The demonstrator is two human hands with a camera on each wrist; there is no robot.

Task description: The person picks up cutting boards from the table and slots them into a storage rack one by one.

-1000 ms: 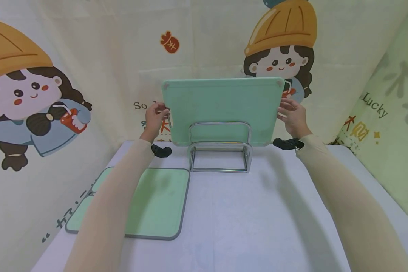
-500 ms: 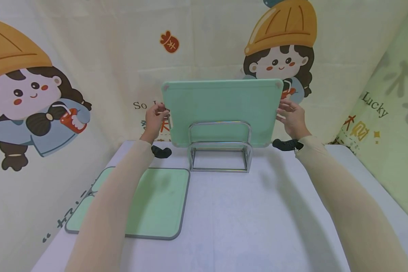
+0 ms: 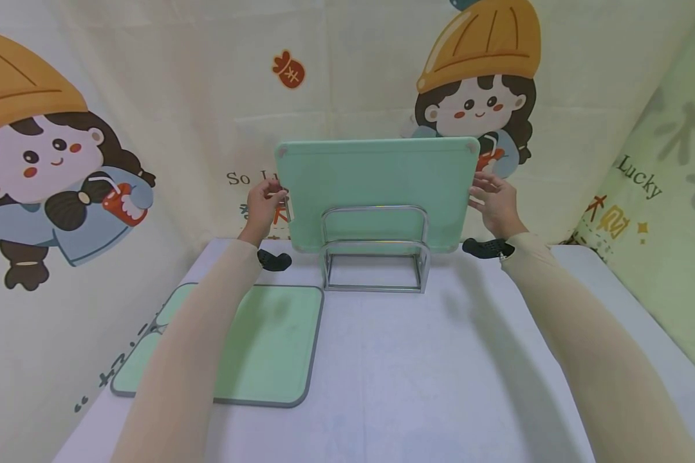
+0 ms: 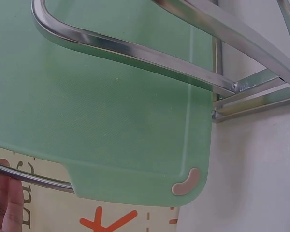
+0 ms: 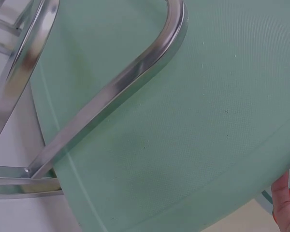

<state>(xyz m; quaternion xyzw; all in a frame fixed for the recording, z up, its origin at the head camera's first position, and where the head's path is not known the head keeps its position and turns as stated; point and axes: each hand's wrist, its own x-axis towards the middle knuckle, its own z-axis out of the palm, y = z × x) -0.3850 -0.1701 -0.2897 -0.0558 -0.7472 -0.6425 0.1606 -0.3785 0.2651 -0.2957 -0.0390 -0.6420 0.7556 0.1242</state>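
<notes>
A light green cutting board [image 3: 376, 173] stands upright at the back of a silver metal rack [image 3: 376, 243], whose hoops cross in front of it in every view. My left hand [image 3: 262, 204] grips the metal bar handle [image 4: 38, 180] on the board's left side; its fingers [image 4: 13, 198] reach behind that bar in the left wrist view. At the opposite edge, my right hand [image 3: 497, 204] holds the board, fingers [image 5: 282, 198] right at its rim in the right wrist view. The hoops hide part of the board's lower half.
A second green cutting board [image 3: 272, 347] with a grey rim lies flat on the white table [image 3: 417, 386] at the left, partly covered by my left sleeve [image 3: 191, 360]. A printed cloth [image 3: 359, 71] hangs close behind the rack.
The upright board has come down slightly, its right side a little more than its left. Both hands have moved down slightly with it; the rack and the flat board stay put.
</notes>
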